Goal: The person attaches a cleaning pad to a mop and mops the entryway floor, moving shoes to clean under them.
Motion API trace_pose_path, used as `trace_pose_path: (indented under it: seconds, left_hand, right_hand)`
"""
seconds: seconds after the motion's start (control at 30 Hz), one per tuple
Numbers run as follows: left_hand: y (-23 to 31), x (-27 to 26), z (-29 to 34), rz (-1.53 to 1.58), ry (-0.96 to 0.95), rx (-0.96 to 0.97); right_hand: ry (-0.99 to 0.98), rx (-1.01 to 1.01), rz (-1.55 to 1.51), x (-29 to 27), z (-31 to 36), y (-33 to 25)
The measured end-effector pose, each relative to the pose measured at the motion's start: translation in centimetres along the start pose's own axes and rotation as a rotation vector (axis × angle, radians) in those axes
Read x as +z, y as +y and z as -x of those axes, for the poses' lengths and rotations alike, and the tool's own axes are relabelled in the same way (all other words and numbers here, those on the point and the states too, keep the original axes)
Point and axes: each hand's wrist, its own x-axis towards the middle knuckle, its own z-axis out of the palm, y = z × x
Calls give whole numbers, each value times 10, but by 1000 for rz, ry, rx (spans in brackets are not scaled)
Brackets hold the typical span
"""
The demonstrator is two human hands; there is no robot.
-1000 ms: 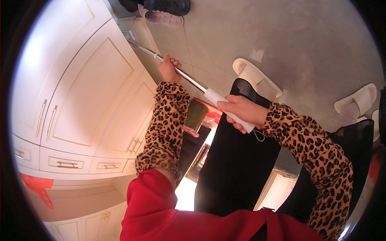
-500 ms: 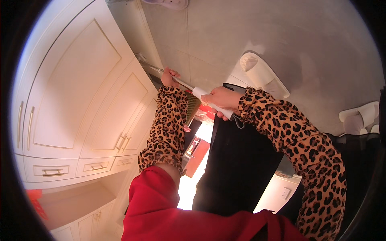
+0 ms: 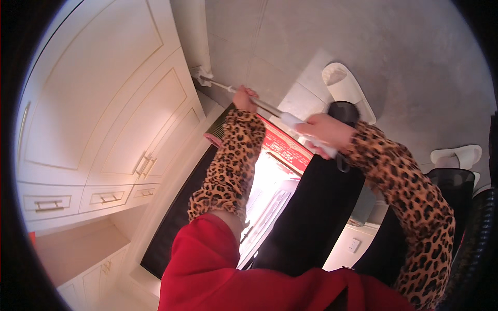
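A long-handled mop [image 3: 267, 107] slants across the upper middle, with a thin metallic pole and a thick white grip. Its far end [image 3: 201, 75], small, whitish and unclear in shape, is down by the foot of the cabinets. My left hand [image 3: 245, 98] is wrapped round the pole in its upper part. Farther right, my right hand [image 3: 329, 132] closes on the white grip and is a little blurred. From the grip's near end hangs a small dark loop [image 3: 342, 163]. Leopard-print sleeve covers are on both forearms.
White cabinets [image 3: 119, 103] with gold handles line the left side. On the grey tiled floor [image 3: 290, 41] lie a white slipper [image 3: 345, 88] and another white slipper [image 3: 456, 155]. A red mat [image 3: 285, 145] lies at a bright doorway. A wall socket [image 3: 354, 245] shows low down.
Both hands have moved right in view with the mop, the right hand also lower. The view has shifted, showing more of the red mat and doorway. Both grips remain closed.
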Motion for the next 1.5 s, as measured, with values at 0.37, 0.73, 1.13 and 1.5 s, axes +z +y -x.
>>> trace_pose_path:
  seconds: [0.37, 0.73, 1.13, 1.5]
  left_hand:
    - [1, 83, 75, 123, -92, 251]
    - [57, 134, 88, 39, -97, 368]
    - [-11, 100, 84, -64, 52, 213]
    - [-5, -16, 78, 154, 149, -61]
  right_hand:
    - [199, -8, -40, -7, 87, 17]
    - [212, -163, -219, 15, 89, 3]
    - [170, 8, -198, 16, 94, 25]
    - [224, 273, 109, 102, 68, -29]
